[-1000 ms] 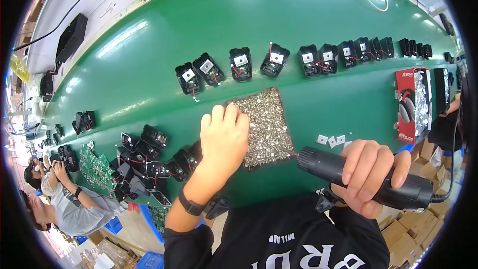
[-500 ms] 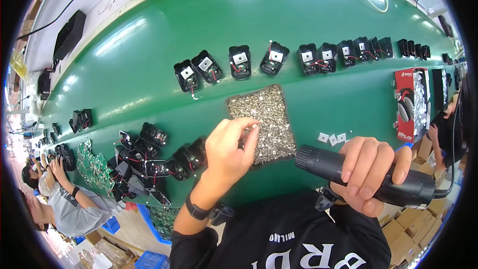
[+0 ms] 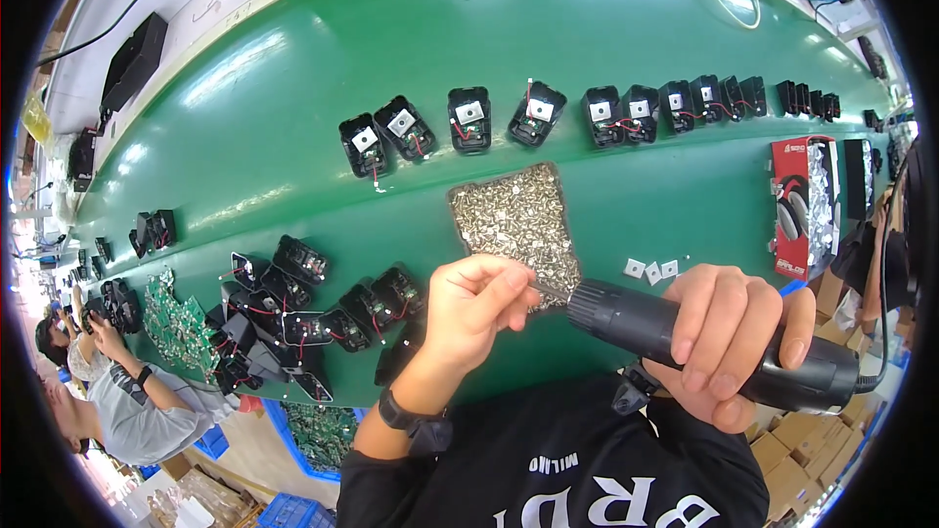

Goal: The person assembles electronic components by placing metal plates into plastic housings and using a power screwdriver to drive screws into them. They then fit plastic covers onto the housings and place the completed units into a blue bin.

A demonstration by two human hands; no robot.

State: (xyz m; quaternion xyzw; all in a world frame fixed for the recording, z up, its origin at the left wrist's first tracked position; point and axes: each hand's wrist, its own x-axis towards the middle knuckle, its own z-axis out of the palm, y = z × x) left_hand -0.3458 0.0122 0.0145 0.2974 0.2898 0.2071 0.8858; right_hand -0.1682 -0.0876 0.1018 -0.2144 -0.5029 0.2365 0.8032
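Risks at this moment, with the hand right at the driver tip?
1. The left hand pinches at the bit of the black electric screwdriver that the right hand grips; if it spins, fingertips could get nicked.
2. Whatever is pinched there is too small to see; it could drop onto the green belt.
3. The left forearm hangs over the black housings at the near edge and might knock one off.

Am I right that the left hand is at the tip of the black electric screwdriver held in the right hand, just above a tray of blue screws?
Not quite: the screws are silver, not blue, as the head view shows. The rest holds: the left hand is at the tip of the black electric screwdriver, which the right hand grips, by the tray.
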